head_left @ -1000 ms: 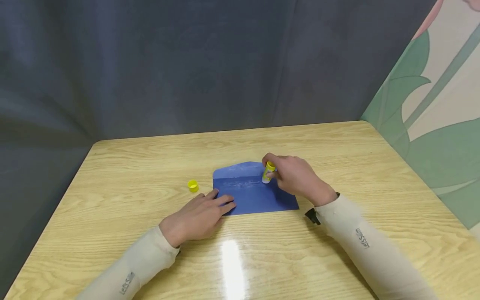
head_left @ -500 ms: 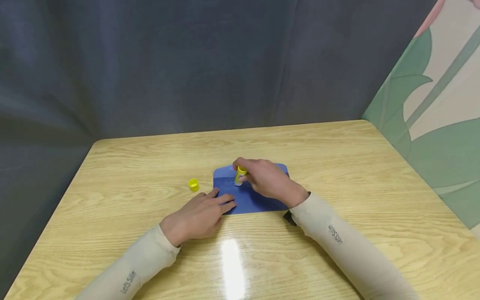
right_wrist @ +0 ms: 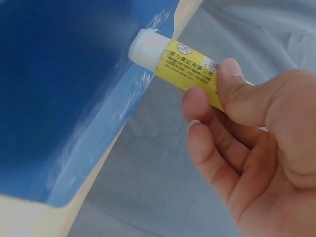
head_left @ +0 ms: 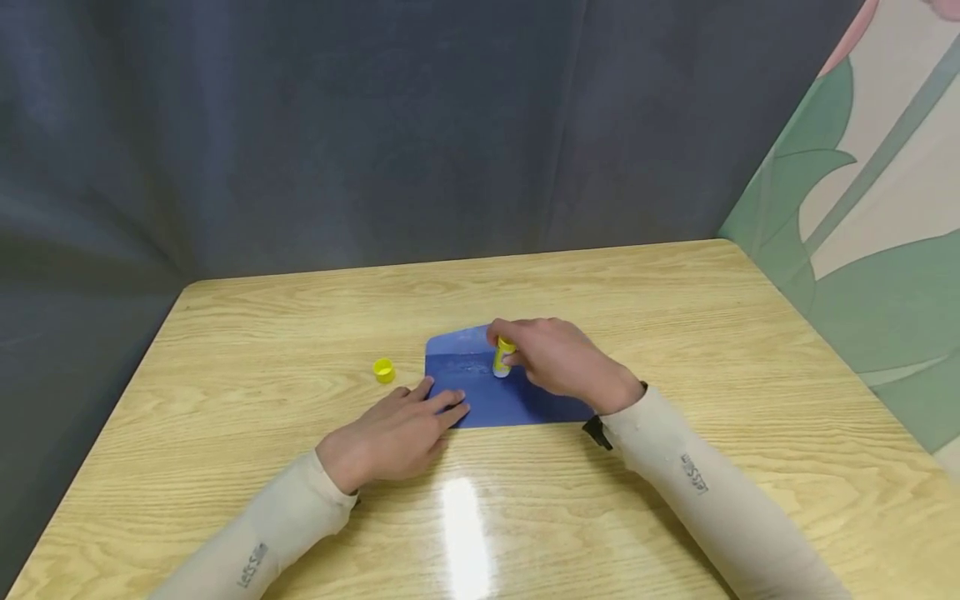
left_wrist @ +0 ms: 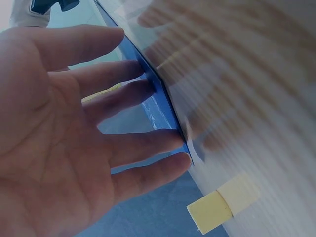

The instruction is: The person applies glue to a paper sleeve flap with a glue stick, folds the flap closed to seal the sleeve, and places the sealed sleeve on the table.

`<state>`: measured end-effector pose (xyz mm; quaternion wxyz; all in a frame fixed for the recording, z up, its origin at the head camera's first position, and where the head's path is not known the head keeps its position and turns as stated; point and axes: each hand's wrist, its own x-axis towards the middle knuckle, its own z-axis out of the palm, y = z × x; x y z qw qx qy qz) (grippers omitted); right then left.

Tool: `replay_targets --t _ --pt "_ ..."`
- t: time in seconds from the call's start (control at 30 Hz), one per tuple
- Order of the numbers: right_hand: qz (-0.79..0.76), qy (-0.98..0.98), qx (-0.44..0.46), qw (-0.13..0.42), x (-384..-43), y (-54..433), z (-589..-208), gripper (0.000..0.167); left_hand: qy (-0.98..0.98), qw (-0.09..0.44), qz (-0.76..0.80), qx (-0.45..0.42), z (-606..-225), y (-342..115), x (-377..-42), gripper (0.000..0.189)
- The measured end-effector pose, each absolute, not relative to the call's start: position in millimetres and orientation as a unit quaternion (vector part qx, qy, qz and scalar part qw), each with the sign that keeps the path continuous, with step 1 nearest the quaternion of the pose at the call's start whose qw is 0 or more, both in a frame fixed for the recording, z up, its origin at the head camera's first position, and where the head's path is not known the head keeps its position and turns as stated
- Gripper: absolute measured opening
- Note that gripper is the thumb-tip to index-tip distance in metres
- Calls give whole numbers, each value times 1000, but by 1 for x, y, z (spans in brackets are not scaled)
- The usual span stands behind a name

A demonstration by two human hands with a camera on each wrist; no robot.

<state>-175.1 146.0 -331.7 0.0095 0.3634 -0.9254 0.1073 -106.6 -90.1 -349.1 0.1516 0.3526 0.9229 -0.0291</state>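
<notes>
A blue envelope (head_left: pixel 487 404) lies on the table with its lighter flap (head_left: pixel 457 341) unfolded to the far side. My right hand (head_left: pixel 562 358) grips a yellow glue stick (head_left: pixel 502 358), its white end down against the envelope near the fold line. In the right wrist view the thumb and fingers pinch the yellow labelled barrel (right_wrist: pixel 190 69), and whitish glue smears (right_wrist: pixel 106 113) run along the flap. My left hand (head_left: pixel 397 429) has its fingers spread, fingertips resting on the envelope's near left corner. The yellow cap (head_left: pixel 384 371) sits just left of the envelope.
The light wood-grain table (head_left: pixel 285 333) reaches back to a dark curtain (head_left: pixel 375 133). At the right stands a panel painted with green leaves (head_left: pixel 892 300). Both forearms wear pale sleeves (head_left: pixel 262 525).
The right hand with the glue stick swept left along the envelope's fold, then came partway back to the right. The left hand and the cap stay in place.
</notes>
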Motion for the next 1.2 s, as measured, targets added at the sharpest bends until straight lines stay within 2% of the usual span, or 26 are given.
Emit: replay_targets --t 0.37,0.93,1.2 --pt "115 -942 316 5 -182 180 -326 26 924 154 -10 350 -350 -92 -113 47" --pt "132 -946 287 68 -172 209 -319 26 934 180 13 310 -355 -94 -126 52" --pt "133 -938 300 111 -162 219 -316 31 929 169 8 330 -353 -91 -123 52"
